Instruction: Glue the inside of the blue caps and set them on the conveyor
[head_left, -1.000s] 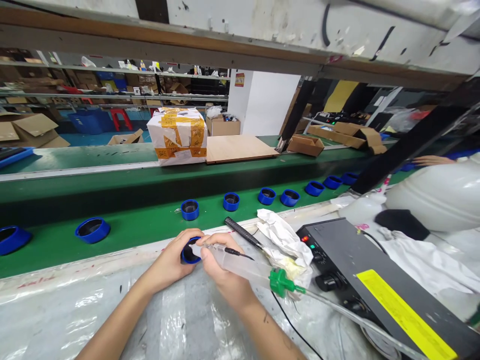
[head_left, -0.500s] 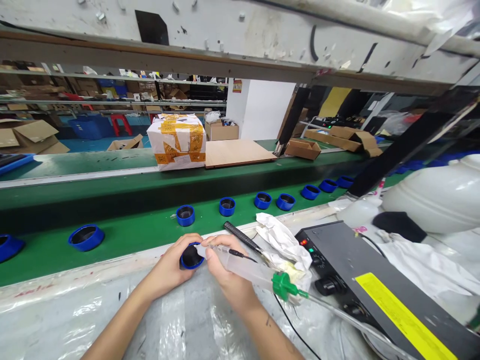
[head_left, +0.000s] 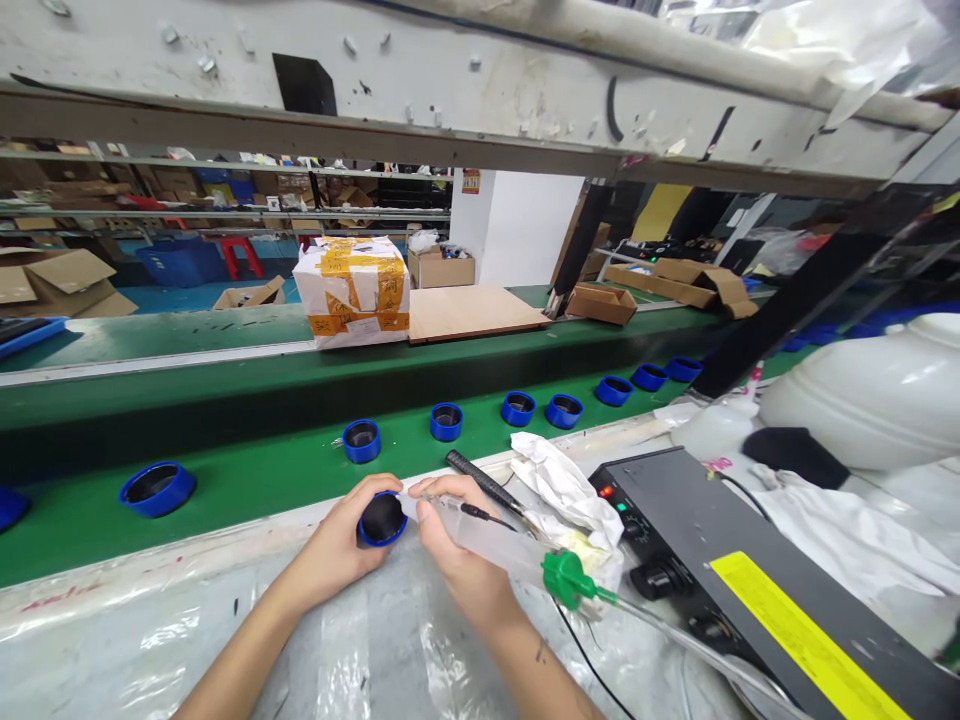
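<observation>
I am logging the left hand (head_left: 334,545) clamping a blue-rimmed cap (head_left: 382,520) and the right hand (head_left: 457,535) gripping a syringe (head_left: 487,535) just beside it, and flagging a slip if its clear hose (head_left: 675,635) drags.

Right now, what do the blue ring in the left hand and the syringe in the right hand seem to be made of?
The blue ring looks like moulded plastic: smooth, even colour, slight shine. Its black centre may be plastic or rubber; I cannot tell. The syringe barrel looks like translucent plastic: cloudy-clear, not glassy.
</observation>
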